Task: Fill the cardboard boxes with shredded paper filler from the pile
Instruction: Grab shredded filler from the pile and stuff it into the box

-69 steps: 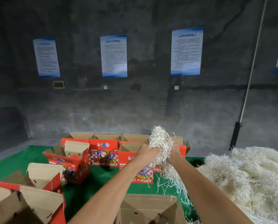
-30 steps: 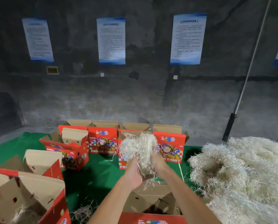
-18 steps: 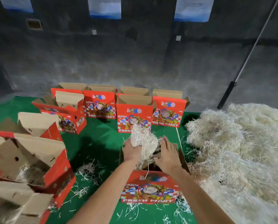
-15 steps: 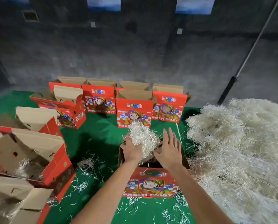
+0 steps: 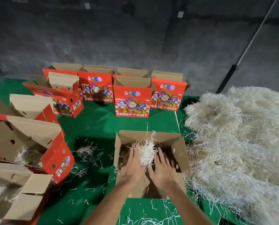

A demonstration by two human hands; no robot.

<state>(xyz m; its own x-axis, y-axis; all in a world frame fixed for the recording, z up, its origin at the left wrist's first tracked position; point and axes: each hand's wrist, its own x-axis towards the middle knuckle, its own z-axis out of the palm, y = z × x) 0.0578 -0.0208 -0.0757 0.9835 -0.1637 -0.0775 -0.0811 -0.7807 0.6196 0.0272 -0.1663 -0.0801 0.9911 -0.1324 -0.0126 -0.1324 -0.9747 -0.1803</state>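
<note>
Pale shredded wad [image 5: 146, 153] inside open box [image 5: 179, 150]

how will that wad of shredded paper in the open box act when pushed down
The wad probably compresses easily, then springs back; its strands stick up loosely. It likely sheds, given the scraps on the green cloth. Looks very light.

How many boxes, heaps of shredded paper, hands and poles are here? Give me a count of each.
Cardboard boxes: 10 (those at the left edge are partly cut off)
Shredded paper pile: 1
Hands: 2, the left hand and the right hand
Pole leaning on the wall: 1
Total: 14
</note>
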